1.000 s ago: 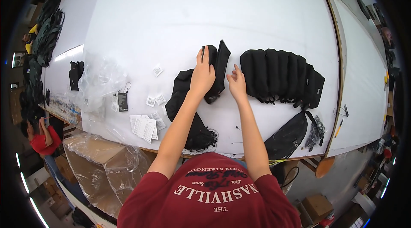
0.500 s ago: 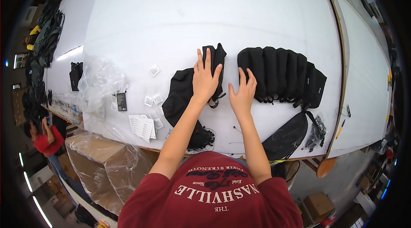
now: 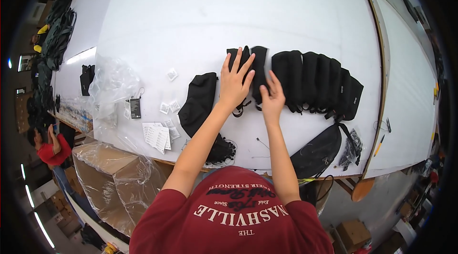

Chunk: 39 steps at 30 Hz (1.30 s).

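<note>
My left hand [image 3: 234,84] lies with spread fingers over a black fabric pouch [image 3: 232,56], which has cord loops at its near end. Just right of it stands another narrow black pouch [image 3: 258,65], its top edge slightly blurred. Beside that pouch is my right hand [image 3: 273,101], thumb and fingers apart, with the thumb against or very near its side. A row of several similar black pouches [image 3: 310,79] leans to the right of my right hand. Left of my left forearm lies a flatter black pouch [image 3: 198,99].
White paper slips [image 3: 156,137], small white packets [image 3: 171,74], a black hang tag [image 3: 135,108] and clear plastic [image 3: 112,87] lie at the left of the white table [image 3: 214,10]. A black bag [image 3: 317,151] lies front right, near a pencil [image 3: 379,145]. Another person [image 3: 52,146] is far left.
One black pouch has come away from the left end of the row, leftward toward the pouch under my left hand. My left hand has shifted slightly right.
</note>
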Motion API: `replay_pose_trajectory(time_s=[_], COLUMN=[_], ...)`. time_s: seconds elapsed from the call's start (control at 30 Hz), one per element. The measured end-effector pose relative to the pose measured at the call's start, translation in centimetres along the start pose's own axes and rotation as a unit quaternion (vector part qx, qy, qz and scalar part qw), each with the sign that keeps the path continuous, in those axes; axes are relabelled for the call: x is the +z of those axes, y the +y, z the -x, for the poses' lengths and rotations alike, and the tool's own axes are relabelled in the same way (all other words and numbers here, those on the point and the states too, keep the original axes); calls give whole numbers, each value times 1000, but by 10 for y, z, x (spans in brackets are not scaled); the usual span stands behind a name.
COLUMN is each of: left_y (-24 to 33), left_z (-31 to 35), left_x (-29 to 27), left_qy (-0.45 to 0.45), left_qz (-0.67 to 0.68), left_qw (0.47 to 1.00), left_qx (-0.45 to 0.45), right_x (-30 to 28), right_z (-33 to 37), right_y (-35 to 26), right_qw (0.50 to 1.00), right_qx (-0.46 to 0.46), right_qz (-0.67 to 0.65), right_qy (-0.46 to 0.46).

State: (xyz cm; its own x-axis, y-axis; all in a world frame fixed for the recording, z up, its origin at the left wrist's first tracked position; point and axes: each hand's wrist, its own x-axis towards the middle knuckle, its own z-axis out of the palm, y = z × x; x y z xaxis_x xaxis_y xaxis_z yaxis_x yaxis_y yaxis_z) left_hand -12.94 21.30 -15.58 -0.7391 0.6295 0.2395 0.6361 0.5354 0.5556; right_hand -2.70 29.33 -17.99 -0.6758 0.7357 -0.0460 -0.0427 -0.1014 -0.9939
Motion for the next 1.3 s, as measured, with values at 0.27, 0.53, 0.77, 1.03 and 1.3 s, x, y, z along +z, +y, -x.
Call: replay_pose_trajectory(time_s=[0.27,0.53,0.77,1.03,1.3], left_y=[-4,-9,-4,13,17], left_z=[5,9,6,4,6], left_x=[3,3,2,5,8], left_qy=[-43,-40,-33,-50,-32], left_qz=[-115,-128,-105,-76,-57], left_qw=[992,991,994,996,998], left_qx=[20,14,10,-14,14], right_x=[-18,-51,-34,-23,-11], right_z=[-7,-49,-34,-21,-20], right_y=[-12,-39,-8,33,27], right_qw=[894,916,977,945,991], right_qx=[-116,-32,148,103,114], right_qz=[433,382,151,308,-65], right_qy=[23,121,-32,29,-4])
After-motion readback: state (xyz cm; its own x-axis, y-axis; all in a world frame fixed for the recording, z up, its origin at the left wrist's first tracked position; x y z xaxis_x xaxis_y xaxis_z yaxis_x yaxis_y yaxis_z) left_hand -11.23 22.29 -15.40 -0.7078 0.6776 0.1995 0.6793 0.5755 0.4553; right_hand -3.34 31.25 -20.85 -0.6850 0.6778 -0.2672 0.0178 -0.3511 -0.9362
